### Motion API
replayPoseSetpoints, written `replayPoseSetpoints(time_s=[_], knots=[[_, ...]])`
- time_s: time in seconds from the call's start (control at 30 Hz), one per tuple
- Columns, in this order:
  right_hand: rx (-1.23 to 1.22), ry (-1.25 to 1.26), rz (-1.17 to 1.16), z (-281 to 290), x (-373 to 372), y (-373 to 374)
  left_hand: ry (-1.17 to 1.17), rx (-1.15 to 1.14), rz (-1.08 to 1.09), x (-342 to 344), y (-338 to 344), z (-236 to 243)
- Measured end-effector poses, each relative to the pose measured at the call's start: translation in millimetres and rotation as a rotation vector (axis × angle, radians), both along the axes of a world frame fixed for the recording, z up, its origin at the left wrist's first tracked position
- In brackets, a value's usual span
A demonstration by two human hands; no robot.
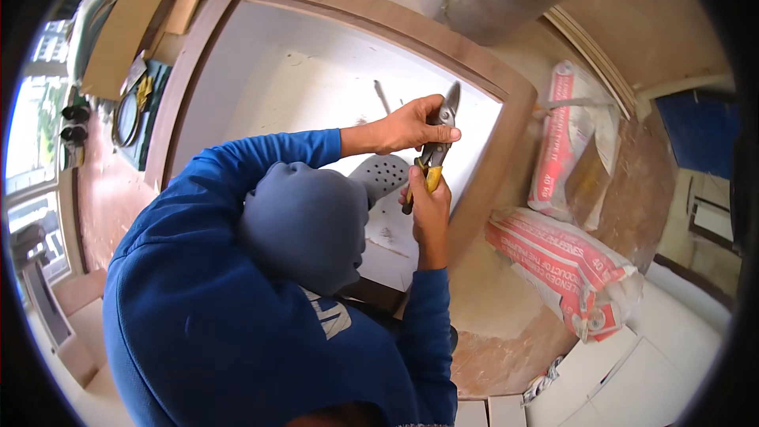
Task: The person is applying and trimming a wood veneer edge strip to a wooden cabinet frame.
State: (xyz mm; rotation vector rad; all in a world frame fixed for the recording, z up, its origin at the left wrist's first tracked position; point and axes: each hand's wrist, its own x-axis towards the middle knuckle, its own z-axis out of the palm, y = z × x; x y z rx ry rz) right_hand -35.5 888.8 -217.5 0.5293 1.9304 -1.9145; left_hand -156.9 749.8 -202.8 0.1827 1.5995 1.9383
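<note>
A pair of tin snips (433,177) with yellow-and-black handles and grey metal jaws is held up in front of me, jaws pointing away. My left hand (405,125) closes around the snips' head near the pivot, thumb across the metal. Lower down, my right hand (430,209) grips the handles, with part of them hidden by the fingers. Below both hands lies a wood-framed panel (261,71) with a white inner face. A grey perforated clog (385,175) on my foot rests inside that frame. On the white face sits a small slim dark object (381,96).
Two red-and-white sacks (553,265) lie on the floor to the right. At the far left are a cardboard piece (122,35), a coiled dark cable (126,120) and a window (32,134). White cabinet panels (632,383) stand at the lower right, a blue item (700,130) at the far right.
</note>
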Motion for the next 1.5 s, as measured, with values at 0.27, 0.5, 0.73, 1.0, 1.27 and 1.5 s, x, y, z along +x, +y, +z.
replayPoseSetpoints(time_s=[0.27, 0.5, 0.73, 1.0, 1.27, 1.5], knots=[[0.002, 0.048, -0.250, 31, 44, 21, -0.070, 0.233, -0.262, 21, 57, 7], [-0.381, 0.136, -0.385, 34, 68, 52, -0.260, 0.486, -0.351, 34, 84, 21], [-0.274, 0.237, -0.269, 52, 50, 53, -0.182, 0.349, -0.062, -13, 114, 10], [-0.172, 0.089, -0.328, 58, 41, 50, -0.646, 0.155, 0.630, -95, 150, -62], [-0.064, 0.024, -0.311, 45, 21, 61, -0.738, 0.358, 0.668, -99, 153, -65], [0.054, -0.083, -0.192, 29, -35, 86, -0.800, 0.647, 0.545, -100, 146, -72]])
